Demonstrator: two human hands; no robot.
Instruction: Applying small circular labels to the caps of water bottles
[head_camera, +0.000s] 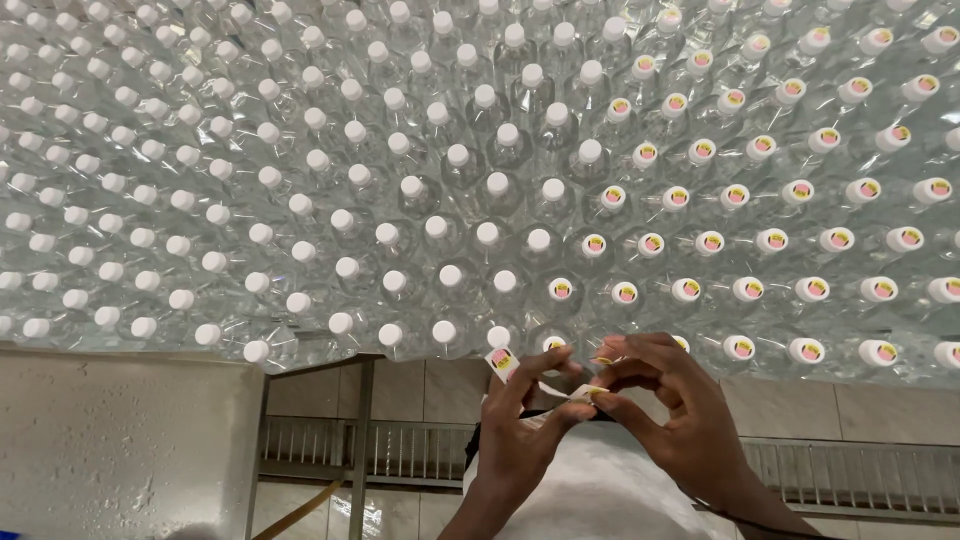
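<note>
A large field of clear plastic bottles with white caps (440, 200) fills the upper view. Caps on the right side carry small round pink and yellow stickers (710, 242); caps on the left are plain. My left hand (520, 420) pinches a strip of sticker backing paper (503, 360) with one round sticker on its raised end. My right hand (670, 410) pinches the other end of the strip, fingertips close to the nearest row of caps (555, 345). Both hands meet at the front edge of the bottles.
A metal table frame leg (362, 440) stands below the bottles. A tiled wall and a floor drain grate (400, 450) lie beneath. A rough pale wall surface (120, 440) is at lower left. White cloth (590, 500) covers my lap area.
</note>
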